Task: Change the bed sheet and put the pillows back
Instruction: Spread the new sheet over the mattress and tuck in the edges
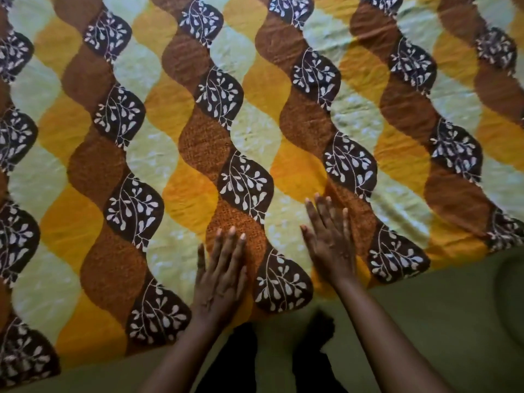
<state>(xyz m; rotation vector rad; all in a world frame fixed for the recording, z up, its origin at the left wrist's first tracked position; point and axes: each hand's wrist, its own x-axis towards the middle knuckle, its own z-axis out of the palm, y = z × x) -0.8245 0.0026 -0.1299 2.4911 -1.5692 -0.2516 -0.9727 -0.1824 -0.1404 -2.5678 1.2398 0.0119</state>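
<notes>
A bed sheet [255,114] with wavy bands of brown, yellow, pale green and dark leaf-print panels lies spread flat over the bed and fills most of the view. My left hand [219,272] lies palm down on the sheet near its front edge, fingers straight and together. My right hand [330,239] lies flat beside it, a little farther in, fingers straight and slightly spread. Neither hand grips the cloth. No pillows are in view.
The sheet's front edge [397,282] runs slantwise from lower left to right. Below it is a plain olive-green floor [425,336]. My dark-clad legs [235,364] stand against the bed. A dim rounded shape [510,293] sits at the right edge.
</notes>
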